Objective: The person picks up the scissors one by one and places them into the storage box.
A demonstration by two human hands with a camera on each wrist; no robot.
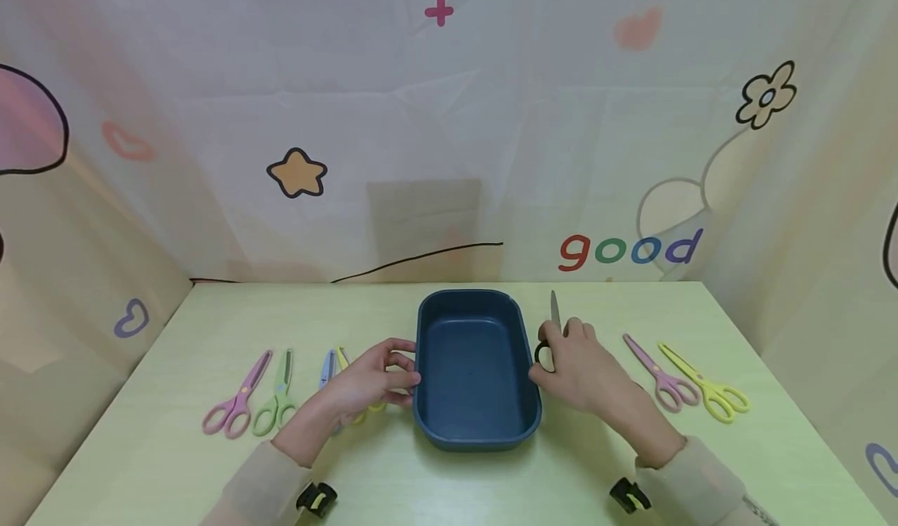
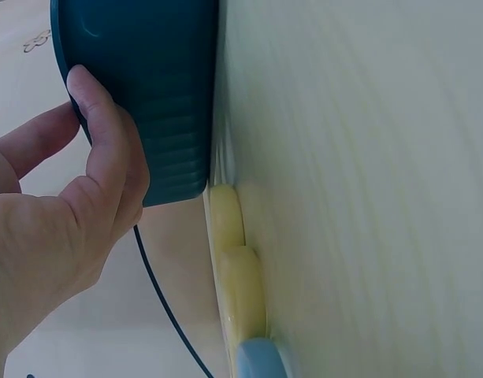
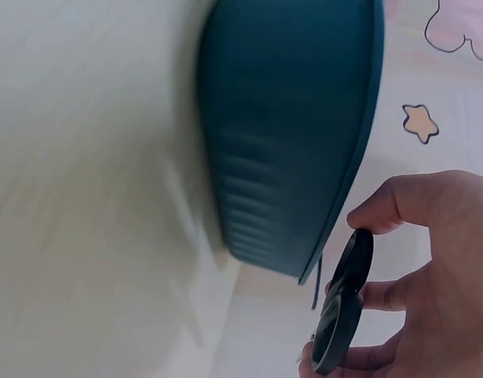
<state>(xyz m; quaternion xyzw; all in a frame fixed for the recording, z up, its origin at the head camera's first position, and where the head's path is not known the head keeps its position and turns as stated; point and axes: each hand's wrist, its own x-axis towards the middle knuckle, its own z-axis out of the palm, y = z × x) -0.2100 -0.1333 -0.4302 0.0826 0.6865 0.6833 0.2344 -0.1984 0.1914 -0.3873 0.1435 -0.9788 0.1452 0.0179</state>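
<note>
A dark blue rectangular bin (image 1: 471, 432) stands on the table between my hands. My left hand (image 1: 372, 378) holds the bin's left rim, fingertips and thumb right at the edge. On the right side, my right hand (image 1: 585, 366) grips a pair of black-handled scissors (image 3: 343, 303) by the handles. Their metal blade (image 1: 555, 308) points away toward the back wall. This hand is close beside the bin's right rim. Blue scissors (image 1: 327, 366) and yellow scissors (image 1: 342, 357) lie partly hidden under my left forearm and hand.
Further left lie pink scissors (image 1: 238, 401) and green scissors (image 1: 282, 390). To the right of my right hand are purple-pink scissors (image 1: 655, 370) and yellow scissors (image 1: 701, 382). A printed cloth (image 1: 449, 121) hangs behind the pale table (image 1: 477, 487).
</note>
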